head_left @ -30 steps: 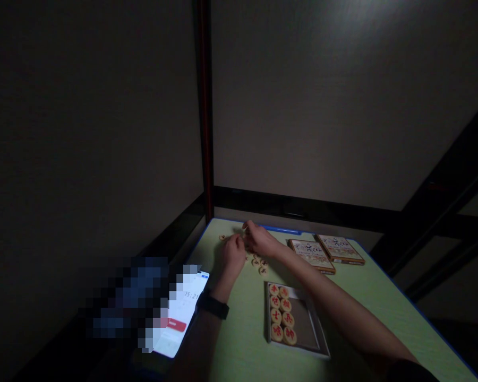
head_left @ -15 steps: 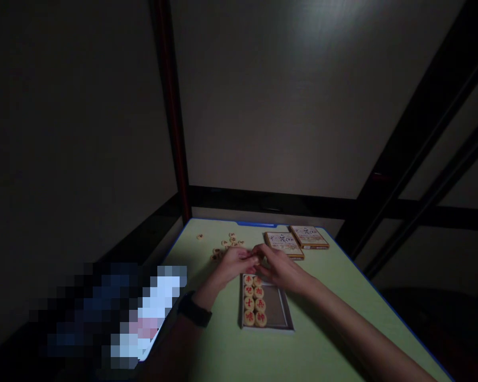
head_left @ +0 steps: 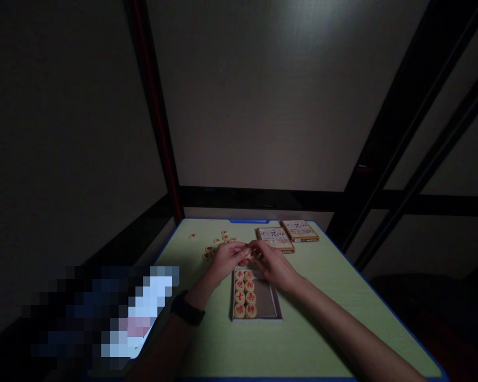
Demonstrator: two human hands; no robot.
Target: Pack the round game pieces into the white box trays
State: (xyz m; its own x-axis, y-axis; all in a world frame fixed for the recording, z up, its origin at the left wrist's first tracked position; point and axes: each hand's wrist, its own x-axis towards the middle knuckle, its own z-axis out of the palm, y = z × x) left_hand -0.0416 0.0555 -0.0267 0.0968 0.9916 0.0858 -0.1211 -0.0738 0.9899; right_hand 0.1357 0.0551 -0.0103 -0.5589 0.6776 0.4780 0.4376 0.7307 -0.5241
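Note:
Above the far end of an open box (head_left: 267, 302), my left hand (head_left: 228, 261) and my right hand (head_left: 274, 263) meet fingertip to fingertip. Both are closed around a round, pale Chinese chess piece (head_left: 249, 255), which the fingers partly cover. Inside the box, two columns of chess pieces with red characters (head_left: 239, 297) fill the left side, and its right side shows bare grey bottom. Loose chess pieces (head_left: 224, 233) lie scattered beyond my left hand, some hidden by it. A dark watch (head_left: 188, 309) is on my left wrist.
Two flat printed boxes (head_left: 276, 239) (head_left: 300, 230) lie at the far right of the green table (head_left: 322, 339), which has a blue edge. One single chess piece (head_left: 192, 235) sits apart at the far left. A blurred-out bright patch (head_left: 151, 302) is at the left edge.
The whole view has shifted, so the table and hands appear slightly further left. Both hands stay together on the chess piece, which shows a little more between the fingers.

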